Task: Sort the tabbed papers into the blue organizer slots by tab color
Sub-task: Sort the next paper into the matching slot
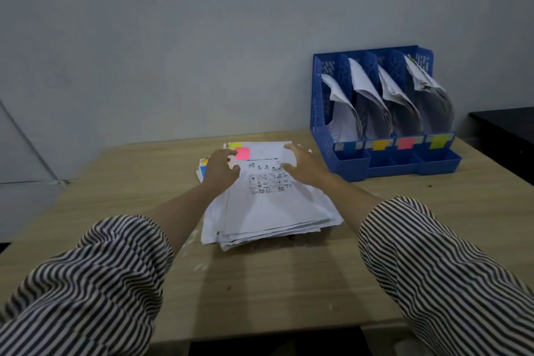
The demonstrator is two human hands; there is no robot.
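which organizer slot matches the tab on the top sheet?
The third slot from the left, labelled pink. The top sheet carries a pink tab; the other slots are labelled blue, orange and yellow-green.

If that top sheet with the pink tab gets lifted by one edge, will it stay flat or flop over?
It will probably flop: the top sheet looks like thin single paper, and the sheets already in the blue organizer curl over at their tops. It is likely light, and may slide off the uneven stack if pushed.

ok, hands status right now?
Left hand: open, fingers resting on the white paper stack by the pink tab.
Right hand: open, touching the stack's far edge.
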